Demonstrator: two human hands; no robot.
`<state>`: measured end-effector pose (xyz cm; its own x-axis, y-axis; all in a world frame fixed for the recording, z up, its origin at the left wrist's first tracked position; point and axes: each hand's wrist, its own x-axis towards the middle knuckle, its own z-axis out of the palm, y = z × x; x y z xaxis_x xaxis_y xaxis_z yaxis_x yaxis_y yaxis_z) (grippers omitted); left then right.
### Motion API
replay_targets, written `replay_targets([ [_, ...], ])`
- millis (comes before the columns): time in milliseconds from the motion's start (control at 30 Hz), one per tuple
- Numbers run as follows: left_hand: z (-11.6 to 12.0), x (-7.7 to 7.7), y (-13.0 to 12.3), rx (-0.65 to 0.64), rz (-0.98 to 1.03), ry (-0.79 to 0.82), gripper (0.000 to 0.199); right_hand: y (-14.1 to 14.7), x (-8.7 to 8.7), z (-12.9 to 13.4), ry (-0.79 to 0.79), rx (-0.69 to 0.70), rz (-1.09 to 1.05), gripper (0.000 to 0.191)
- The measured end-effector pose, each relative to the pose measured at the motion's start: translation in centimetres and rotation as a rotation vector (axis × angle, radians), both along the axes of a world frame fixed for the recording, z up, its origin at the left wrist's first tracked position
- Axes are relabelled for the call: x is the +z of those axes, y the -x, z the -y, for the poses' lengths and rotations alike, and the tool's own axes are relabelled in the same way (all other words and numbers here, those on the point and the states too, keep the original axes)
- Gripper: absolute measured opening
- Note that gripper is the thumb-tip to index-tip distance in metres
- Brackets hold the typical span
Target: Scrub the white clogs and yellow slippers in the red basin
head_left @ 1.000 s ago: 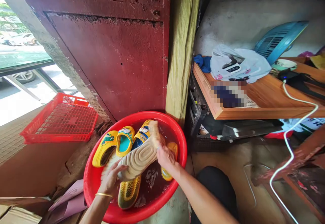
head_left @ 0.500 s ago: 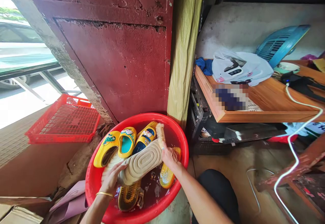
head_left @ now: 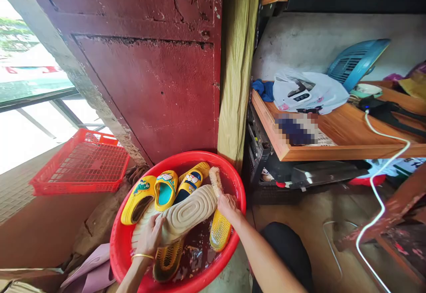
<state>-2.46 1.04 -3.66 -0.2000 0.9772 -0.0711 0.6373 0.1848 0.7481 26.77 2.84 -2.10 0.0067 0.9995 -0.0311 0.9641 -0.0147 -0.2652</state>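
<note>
A beige slipper [head_left: 191,213] is tilted over the red basin [head_left: 117,248], its ridged sole facing up. My left hand [head_left: 149,236] is closed around its near left end. My right hand [head_left: 228,206] grips a scrub brush [head_left: 215,180] at the slipper's right end, bristles pointing up and away. Several yellow slippers lie in the dark water: one with a green dinosaur [head_left: 141,195], one with a teal insole [head_left: 165,191], one with a navy strap [head_left: 192,182]. A yellow slipper [head_left: 219,233] rests below my right hand, and a dark-soled one [head_left: 168,259] near my left.
A red plastic crate [head_left: 80,162] sits left of the basin, with purple slippers [head_left: 95,271] nearer me. The maroon door [head_left: 149,89] rises behind. On the right, a wooden shelf [head_left: 353,151] holds a plastic bag [head_left: 309,93] and blue fan [head_left: 356,64]; a white cable [head_left: 379,204] hangs down.
The view has shifted slightly. My right hand and the brush have moved a little right and down along the slipper's end; my left hand still grips the slipper.
</note>
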Motion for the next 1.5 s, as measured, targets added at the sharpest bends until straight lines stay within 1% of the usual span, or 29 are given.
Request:
replay_targets([
  [33, 0.3, 0.3, -0.5, 0.005, -0.104, -0.026, 0.040, -0.4, -0.2, 0.0, 0.001, -0.010, -0.003, 0.056],
  [67, 0.7, 0.6, -1.2, 0.006, -0.227, -0.088, 0.044, -0.6, -0.5, 0.1, 0.002, -0.016, -0.007, 0.057],
  [133, 1.5, 1.1, -3.0, -0.035, -0.470, -0.268, 0.052, -0.5, -1.1, 0.5, 0.005, -0.021, -0.016, 0.056],
  [167, 1.8, 1.1, -4.1, -0.093, -0.557, -0.345, 0.056, -0.3, -1.3, 0.8, 0.006, -0.021, -0.021, 0.056],
  [200, 2.0, 1.0, -5.3, -0.182, -0.609, -0.382, 0.060, 0.0, -1.4, 1.1, 0.007, -0.020, -0.026, 0.055],
  [267, 2.1, 0.2, -7.4, -0.377, -0.670, -0.345, 0.071, 0.7, -1.5, 1.9, 0.005, -0.011, -0.037, 0.054],
  [300, 1.9, -0.4, -8.2, -0.438, -0.697, -0.305, 0.080, 1.1, -1.5, 2.4, 0.002, 0.006, -0.040, 0.054],
  [333, 1.7, -0.9, -8.8, -0.459, -0.726, -0.272, 0.087, 1.6, -1.5, 2.9, -0.002, 0.034, -0.040, 0.056],
  [367, 1.3, -1.5, -9.2, -0.458, -0.759, -0.252, 0.090, 2.2, -1.6, 3.4, -0.008, 0.074, -0.035, 0.058],
  [400, 0.9, -1.9, -9.3, -0.444, -0.789, -0.241, 0.088, 2.8, -1.7, 3.9, -0.014, 0.126, -0.025, 0.062],
  [500, 0.1, -2.6, -8.6, -0.427, -0.841, -0.298, 0.070, 4.1, -2.0, 4.6, -0.022, 0.277, 0.008, 0.076],
  [533, 0.0, -2.5, -8.3, -0.436, -0.847, -0.338, 0.066, 4.2, -1.9, 4.4, -0.020, 0.294, 0.014, 0.077],
  [567, 0.0, -2.4, -8.0, -0.446, -0.853, -0.381, 0.065, 4.0, -1.9, 4.0, -0.017, 0.278, 0.013, 0.075],
  [667, 0.5, -1.6, -7.1, -0.446, -0.882, -0.480, 0.069, 2.1, -1.4, 1.8, -0.005, 0.108, -0.013, 0.060],
  [733, 1.1, -1.1, -6.7, -0.443, -0.890, -0.518, 0.068, 0.6, -1.1, 0.3, -0.003, -0.015, -0.035, 0.054],
  [800, 1.7, -0.6, -6.3, -0.445, -0.885, -0.546, 0.066, -0.4, -0.8, -0.7, -0.011, -0.087, -0.064, 0.052],
  [867, 2.2, -0.4, -6.0, -0.433, -0.878, -0.574, 0.066, -0.5, -0.2, -0.9, -0.036, -0.120, -0.091, 0.050],
  [933, 2.5, -0.3, -5.7, -0.406, -0.874, -0.606, 0.064, 0.4, 0.7, -0.1, -0.078, -0.071, -0.090, 0.051],
  [967, 2.5, -0.3, -5.5, -0.392, -0.875, -0.619, 0.062, 1.1, 1.2, 0.6, -0.102, -0.011, -0.077, 0.052],
  [1067, 2.3, -0.5, -5.0, -0.363, -0.886, -0.642, 0.057, 3.7, 2.5, 3.3, -0.155, 0.271, -0.027, 0.062],
  [1100, 2.1, -0.5, -4.7, -0.356, -0.887, -0.647, 0.056, 4.4, 2.9, 3.9, -0.162, 0.348, -0.017, 0.065],
  [1133, 1.9, -0.5, -4.5, -0.347, -0.885, -0.646, 0.057, 4.7, 3.1, 4.3, -0.165, 0.394, -0.012, 0.067],
  [1167, 1.8, -0.3, -4.2, -0.333, -0.879, -0.641, 0.058, 4.8, 3.3, 4.4, -0.168, 0.405, -0.014, 0.067],
  [1200, 1.7, -0.1, -4.0, -0.317, -0.871, -0.631, 0.060, 4.6, 3.5, 4.1, -0.173, 0.379, -0.023, 0.064],
  [1300, 1.6, 0.6, -3.7, -0.298, -0.850, -0.584, 0.062, 2.8, 3.7, 2.2, -0.194, 0.191, -0.076, 0.056],
  [1367, 1.7, 0.9, -3.9, -0.305, -0.839, -0.552, 0.060, 2.1, 3.4, 1.4, -0.212, 0.104, -0.114, 0.054],
  [1433, 1.6, 1.0, -4.1, -0.287, -0.821, -0.504, 0.061, 2.3, 2.9, 1.7, -0.233, 0.109, -0.111, 0.054],
  [1500, 1.4, 1.1, -4.3, -0.242, -0.791, -0.444, 0.063, 3.3, 2.4, 2.9, -0.251, 0.183, -0.067, 0.056],
])
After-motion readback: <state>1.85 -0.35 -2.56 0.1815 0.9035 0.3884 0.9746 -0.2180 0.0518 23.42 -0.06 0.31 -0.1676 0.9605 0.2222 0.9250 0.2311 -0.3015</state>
